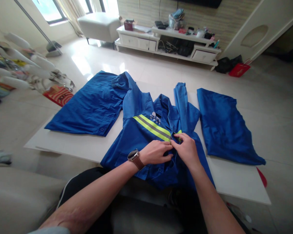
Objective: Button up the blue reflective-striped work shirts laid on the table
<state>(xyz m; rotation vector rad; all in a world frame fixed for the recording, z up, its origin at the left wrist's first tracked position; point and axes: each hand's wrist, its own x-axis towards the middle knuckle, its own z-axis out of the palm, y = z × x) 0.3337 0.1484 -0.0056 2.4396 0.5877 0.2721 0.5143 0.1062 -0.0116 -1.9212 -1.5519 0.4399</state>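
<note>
So over on the far left, a red striped bag [60, 95] is seen down past the tabletop [239, 174], but its contents can't be made out. Next, a folded blue garment [85, 107] is laid at the left end of the tabletop, touched by one of the jacket's sleeves. Behind, on the low white cabinet [131, 40], a small dark red box [129, 25] is kept; what's inside is hidden.

In the middle a blue jacket [144, 130] is spread out on the tabletop, front side up, and both hands are placed on it. The left hand [156, 152] is rested at the front opening by the yellow-grey stripe, fingers half curled; whether cloth is actually gripped by them can't be told. In the back, a see-through bag [174, 22] is topped with some blue stuff, and the cabinet's open compartment is filled with cables [169, 47] and dark items. The right hand [185, 148] is set against the left one, with the jacket's front edge pinched in its fingers.

Further right, another folded blue garment [224, 126] is laid flat, then a black bag [223, 65] and a red bag [239, 69] are left on the floor, contents not visible.
</note>
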